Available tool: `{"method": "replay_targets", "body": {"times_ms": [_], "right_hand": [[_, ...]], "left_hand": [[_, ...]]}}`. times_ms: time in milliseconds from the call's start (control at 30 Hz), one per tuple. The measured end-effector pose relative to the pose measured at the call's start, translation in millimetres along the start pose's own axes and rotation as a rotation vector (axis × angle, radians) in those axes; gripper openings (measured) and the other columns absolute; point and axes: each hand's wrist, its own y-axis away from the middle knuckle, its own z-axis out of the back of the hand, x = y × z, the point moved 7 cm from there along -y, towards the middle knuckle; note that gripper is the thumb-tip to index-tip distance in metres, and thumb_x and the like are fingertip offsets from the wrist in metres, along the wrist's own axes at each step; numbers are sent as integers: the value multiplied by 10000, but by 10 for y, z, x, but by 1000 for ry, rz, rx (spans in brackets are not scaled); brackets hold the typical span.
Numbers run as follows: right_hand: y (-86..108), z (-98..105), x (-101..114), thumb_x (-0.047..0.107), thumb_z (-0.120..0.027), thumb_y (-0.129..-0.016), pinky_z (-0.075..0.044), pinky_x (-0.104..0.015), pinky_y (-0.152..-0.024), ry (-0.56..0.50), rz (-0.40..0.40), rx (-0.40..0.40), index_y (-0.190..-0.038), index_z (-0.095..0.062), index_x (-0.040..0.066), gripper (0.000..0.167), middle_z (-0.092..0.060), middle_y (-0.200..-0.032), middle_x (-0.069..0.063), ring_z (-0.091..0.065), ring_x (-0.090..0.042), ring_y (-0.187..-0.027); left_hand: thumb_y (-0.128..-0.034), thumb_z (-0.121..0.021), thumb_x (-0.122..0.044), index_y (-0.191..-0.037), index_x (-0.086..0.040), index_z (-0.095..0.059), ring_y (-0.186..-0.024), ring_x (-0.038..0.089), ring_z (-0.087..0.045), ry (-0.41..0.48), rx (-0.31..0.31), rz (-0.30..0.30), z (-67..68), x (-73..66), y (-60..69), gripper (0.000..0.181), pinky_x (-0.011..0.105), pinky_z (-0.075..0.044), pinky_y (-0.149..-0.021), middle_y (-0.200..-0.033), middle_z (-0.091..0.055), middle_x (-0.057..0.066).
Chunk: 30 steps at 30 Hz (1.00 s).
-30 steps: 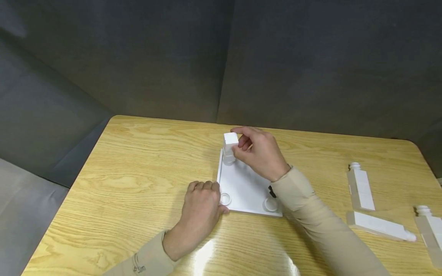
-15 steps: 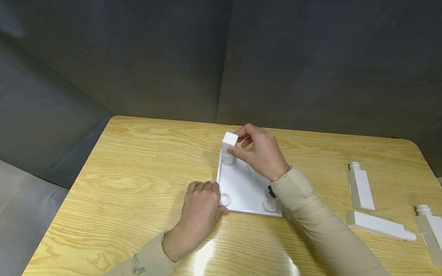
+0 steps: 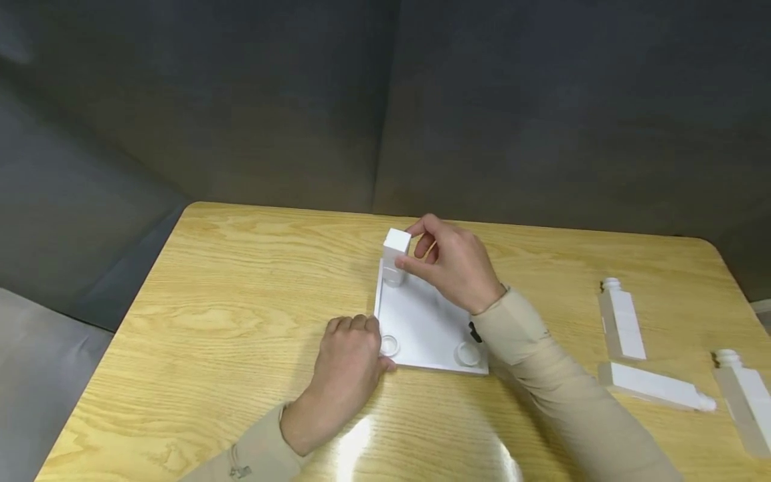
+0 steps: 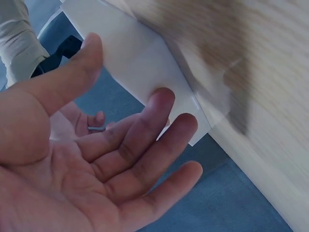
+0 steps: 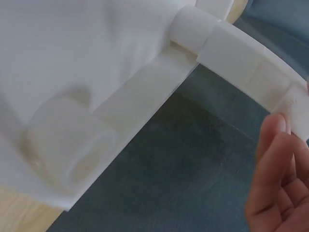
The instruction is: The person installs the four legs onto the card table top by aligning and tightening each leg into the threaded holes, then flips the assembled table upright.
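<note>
The right hand (image 3: pixel 460 269) pinches a white square plastic-looking leg (image 3: pixel 394 250) upright, apparently mid-fitting, on a flat white panel (image 3: pixel 424 325); the left hand (image 3: pixel 349 355) touches its edge, fingers relaxed. Two round white rings (image 3: pixel 468 354) stand bare; three matching white legs (image 3: pixel 623 325) lie loose.

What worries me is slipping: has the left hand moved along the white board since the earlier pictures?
No: in the head view, the left hand stays at the near-left corner of the white board, beside the ring.
</note>
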Motion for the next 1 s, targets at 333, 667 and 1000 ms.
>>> {"method": "replay_targets", "body": {"times_ms": [333,667,1000], "right_hand": [[280,370,-332,152,-883,-934,-514,-389,-664,116,10,-14,-1047,-792,105,153,-705,-836,9,-663,-178,-723],[693,877,-897,253,-887,-945,-514,-401,-631,271,-64,-35,-1080,-795,108,219,-700,-849,40,-688,-187,-734],[969,1085,-1203,292,-868,-956,-515,-410,-632,344,-138,-30,-1068,-799,114,221,-726,-870,29,-692,-182,-735]], "left_hand": [[-661,-1009,-382,-917,71,-729,-792,305,-765,12,-23,-7,12,20,-28,591,480,-628,-884,-831,-746,172],[-653,-1017,-380,-908,58,-733,-774,303,-744,13,-31,8,-11,19,-39,581,491,-616,-891,-808,-727,147],[-649,-1026,-367,-890,51,-716,-768,296,-730,23,-34,25,-12,6,-40,574,473,-603,-873,-788,-709,130]]}}
